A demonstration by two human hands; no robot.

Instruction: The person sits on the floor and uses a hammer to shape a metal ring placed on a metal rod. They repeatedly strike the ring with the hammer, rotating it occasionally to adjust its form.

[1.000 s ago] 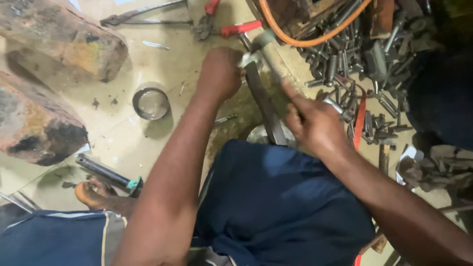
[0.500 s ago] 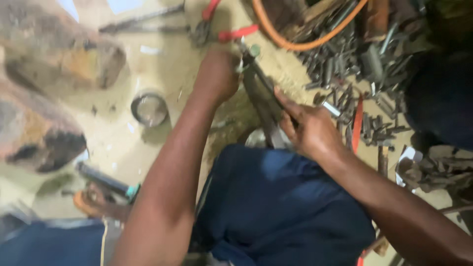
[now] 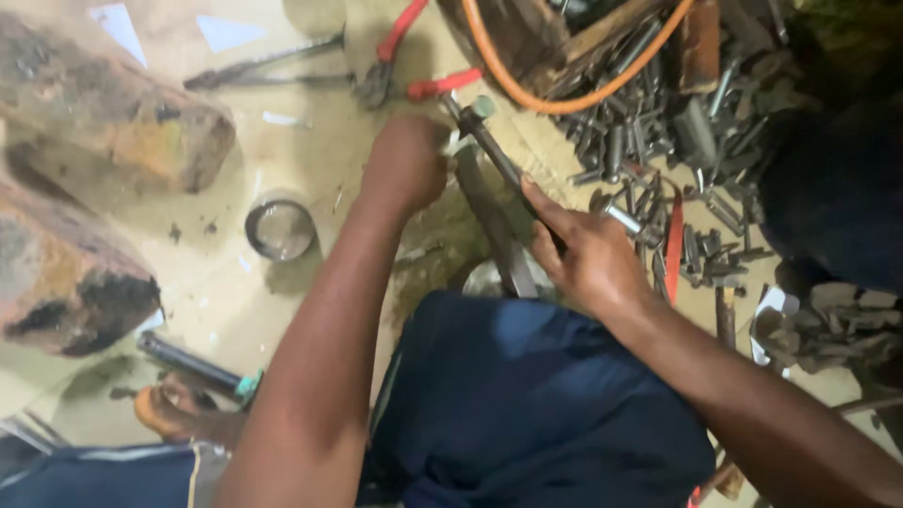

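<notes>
My left hand [image 3: 406, 165] is closed in a fist at the top end of a long dark flat metal bar [image 3: 494, 226] that stands tilted on the floor. My right hand [image 3: 583, 259] grips a slim metal rod tool [image 3: 489, 146] laid against the bar, its index finger stretched along the shaft. The rod's pale tip sits beside my left fist. What my left fist encloses is hidden. My knee in dark blue cloth [image 3: 536, 395] covers the bar's lower end.
A heap of bolts and steel bits [image 3: 677, 141] lies at the right under an orange hose [image 3: 546, 94]. Red-handled pliers [image 3: 395, 56] lie at the top. A small round metal tin [image 3: 279, 229] and two rusty blocks [image 3: 103, 113] sit on the left floor.
The view has shifted slightly. My right hand slid a little down the rod, and both hands stay on the bar and rod.
</notes>
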